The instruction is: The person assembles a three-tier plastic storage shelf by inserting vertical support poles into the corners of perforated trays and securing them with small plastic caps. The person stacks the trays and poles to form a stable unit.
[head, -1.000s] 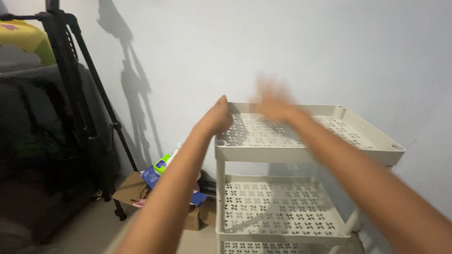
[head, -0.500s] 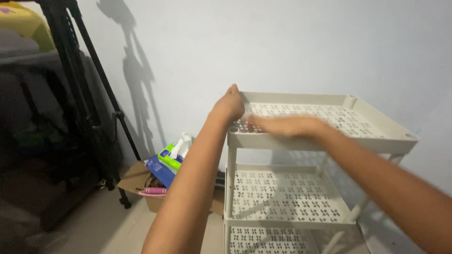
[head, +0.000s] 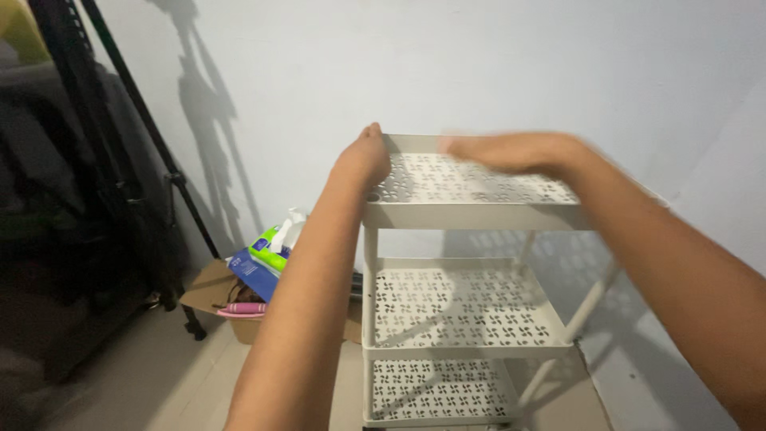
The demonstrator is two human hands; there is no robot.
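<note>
Raised since before, right hand (head: pixel 511 152) hovers flat, fingers open; left hand (head: pixel 363 160) grips cart (head: pixel 479 215) corner.

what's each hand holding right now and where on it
The left hand grips the cream tiered rack at its top tray's left edge. The right hand, blurred, holds nothing visible above that tray.

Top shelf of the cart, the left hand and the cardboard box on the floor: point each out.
top shelf (head: pixel 479 214): head view, front rim.
left hand (head: pixel 363 160): head view, back of the hand.
cardboard box (head: pixel 206 289): head view, open flap.
</note>
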